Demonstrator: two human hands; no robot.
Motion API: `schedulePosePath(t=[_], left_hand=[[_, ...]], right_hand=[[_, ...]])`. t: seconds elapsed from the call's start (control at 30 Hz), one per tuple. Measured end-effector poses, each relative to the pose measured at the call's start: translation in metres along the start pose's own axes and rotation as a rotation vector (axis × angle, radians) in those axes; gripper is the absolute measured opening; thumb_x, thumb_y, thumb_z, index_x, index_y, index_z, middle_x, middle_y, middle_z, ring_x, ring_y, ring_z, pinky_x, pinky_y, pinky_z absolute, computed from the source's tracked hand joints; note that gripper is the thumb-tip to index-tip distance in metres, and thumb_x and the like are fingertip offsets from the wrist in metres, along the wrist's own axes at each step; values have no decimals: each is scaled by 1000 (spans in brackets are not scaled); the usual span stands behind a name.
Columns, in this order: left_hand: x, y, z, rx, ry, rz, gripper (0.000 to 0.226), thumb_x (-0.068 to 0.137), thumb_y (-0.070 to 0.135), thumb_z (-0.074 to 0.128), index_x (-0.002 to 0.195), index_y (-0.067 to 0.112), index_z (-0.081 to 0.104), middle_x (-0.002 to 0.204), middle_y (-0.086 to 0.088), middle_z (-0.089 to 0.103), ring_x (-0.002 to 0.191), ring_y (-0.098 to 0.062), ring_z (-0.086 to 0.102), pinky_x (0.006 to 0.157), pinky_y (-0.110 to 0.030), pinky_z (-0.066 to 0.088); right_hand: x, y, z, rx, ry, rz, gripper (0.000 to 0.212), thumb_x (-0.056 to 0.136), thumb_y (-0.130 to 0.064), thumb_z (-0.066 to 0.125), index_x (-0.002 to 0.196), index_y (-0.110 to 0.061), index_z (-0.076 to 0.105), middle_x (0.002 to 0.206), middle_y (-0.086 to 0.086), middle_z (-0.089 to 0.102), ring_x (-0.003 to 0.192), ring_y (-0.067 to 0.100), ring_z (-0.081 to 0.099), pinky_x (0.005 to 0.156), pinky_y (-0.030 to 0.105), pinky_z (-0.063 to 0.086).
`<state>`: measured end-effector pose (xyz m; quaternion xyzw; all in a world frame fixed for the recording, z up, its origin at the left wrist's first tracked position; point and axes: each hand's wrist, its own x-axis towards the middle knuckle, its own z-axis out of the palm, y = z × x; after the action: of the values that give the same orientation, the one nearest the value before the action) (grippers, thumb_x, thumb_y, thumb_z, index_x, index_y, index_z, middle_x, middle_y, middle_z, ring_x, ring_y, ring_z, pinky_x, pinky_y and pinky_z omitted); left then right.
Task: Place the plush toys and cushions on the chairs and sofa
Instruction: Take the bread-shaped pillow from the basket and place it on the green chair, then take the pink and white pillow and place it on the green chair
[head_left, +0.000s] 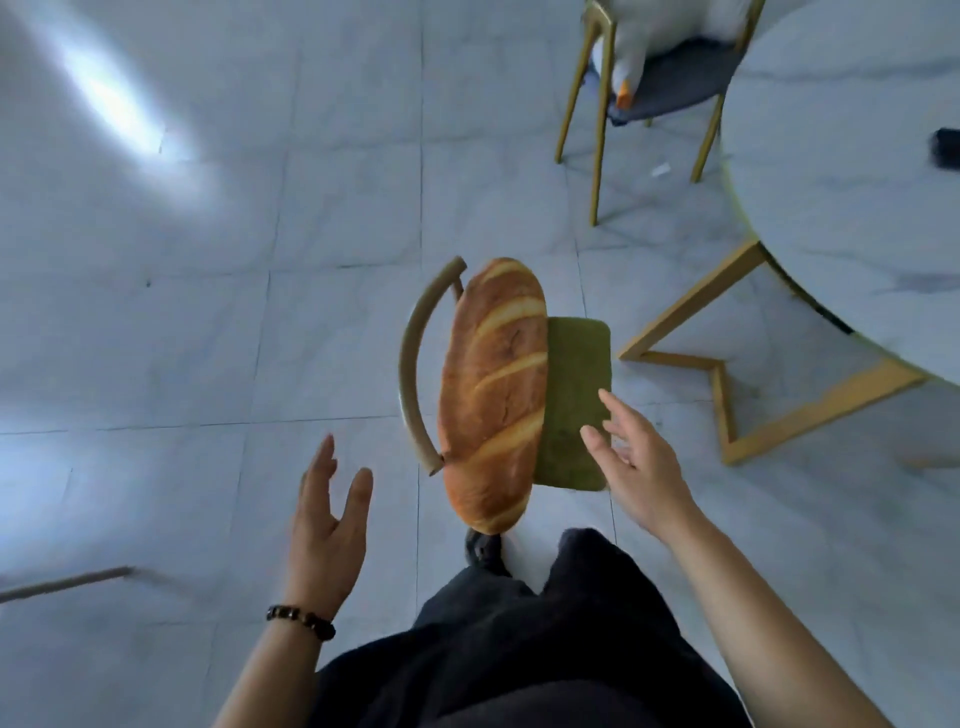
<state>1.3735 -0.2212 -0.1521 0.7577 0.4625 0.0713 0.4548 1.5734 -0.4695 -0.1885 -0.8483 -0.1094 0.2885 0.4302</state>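
Note:
A long bread-shaped plush cushion (493, 395) lies on a chair with a green seat (574, 405), propped against its curved gold backrest (413, 364). My left hand (327, 525) hovers open to the left of the chair, wearing a dark bead bracelet, and touches nothing. My right hand (634, 462) is open beside the seat's right edge, fingers spread, apart from the cushion. A white goose plush (639, 47) with an orange beak rests on a second chair with a dark seat (680, 88) at the top right.
A round marble-topped table (852, 156) with a gold frame base (727, 384) fills the right side. A dark object (945, 148) lies on it. The floor is pale marble tile. My dark trousers and a shoe show at the bottom.

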Motion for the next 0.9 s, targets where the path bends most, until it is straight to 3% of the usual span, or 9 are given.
schedulePosePath(t=[0.1,0.17,0.23,0.37,0.47,0.6,0.67,0.77,0.9], left_hand=[[-39,-4,-26,-128,196,-62,60,99,24,57,154,19,34,156,-3,42,140,-22,45,115,-48,39],[-67,-9,-34,-194,303,-119,59,99,22,57,153,20,34,155,-2,43,139,-21,46,113,-50,41],[-101,-12,-37,-237,405,-194,58,100,20,57,154,21,34,155,-2,43,139,-21,47,111,-43,41],[-177,-25,-41,-299,600,-291,63,99,17,58,156,20,30,156,0,42,138,-17,46,111,-41,41],[-240,-51,-55,-354,744,-375,67,97,16,60,156,21,29,155,2,42,136,-15,47,111,-41,43],[-325,-94,-79,-493,1001,-484,63,98,14,60,155,18,33,149,2,47,129,-17,53,92,-19,44],[-365,-122,-85,-545,1108,-536,62,98,15,60,154,19,35,146,2,50,127,-17,55,92,-20,44],[-420,-169,-97,-637,1234,-613,60,97,15,62,151,23,38,144,4,52,127,-16,55,100,-29,46],[-480,-226,-133,-678,1390,-661,59,95,14,65,148,28,41,142,5,54,128,-12,55,104,-32,44]], right_hand=[[-20,-24,-17,108,-3,-73,58,101,-38,59,155,-32,38,156,-9,44,135,6,49,95,11,40],[-25,-33,-19,134,-110,-126,59,99,-39,60,154,-33,39,154,-14,45,133,4,51,98,15,43],[-29,-43,-15,128,-236,-163,60,97,-41,62,153,-34,40,151,-17,46,132,2,52,102,21,46],[-35,-69,19,74,-442,-274,53,97,-39,62,147,-36,44,141,-18,53,124,-3,55,86,11,44],[-60,-93,64,22,-610,-352,54,98,-32,62,149,-29,44,132,-17,57,119,2,58,85,11,43],[-120,-118,145,-96,-839,-493,53,98,-29,62,148,-30,42,136,-9,54,117,8,59,86,19,50],[-154,-120,192,-148,-934,-558,55,96,-28,66,146,-32,43,138,-11,55,119,3,59,87,21,52],[-211,-120,268,-221,-1043,-652,57,94,-24,70,146,-30,45,141,-9,57,119,1,61,82,12,53],[-295,-135,358,-260,-1193,-777,55,94,-23,71,139,-39,45,140,-10,58,116,-4,61,85,16,52]])
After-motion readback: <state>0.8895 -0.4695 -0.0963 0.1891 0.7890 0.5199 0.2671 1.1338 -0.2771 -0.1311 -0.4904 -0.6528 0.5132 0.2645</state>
